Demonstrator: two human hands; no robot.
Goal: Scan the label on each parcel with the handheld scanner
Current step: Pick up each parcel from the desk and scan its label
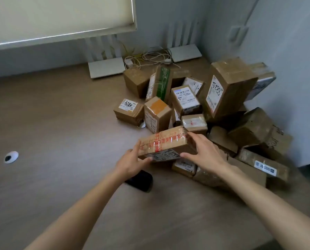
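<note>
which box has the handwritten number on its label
The tall box standing at the back right of the pile: its white label faces left and bears large black handwritten digits. The other labels show only print.

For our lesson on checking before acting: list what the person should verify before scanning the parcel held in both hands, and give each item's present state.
1. Red-taped parcel held at both ends by left hand and right hand: ok.
2. Its label turned toward the person: ok, though blurred.
3. A hand free for the scanner: not ok.
4. Black device on the desk within reach: ok; whether it is the scanner, cannot tell.
5. Parcel clear of the pile: cannot tell.
</note>
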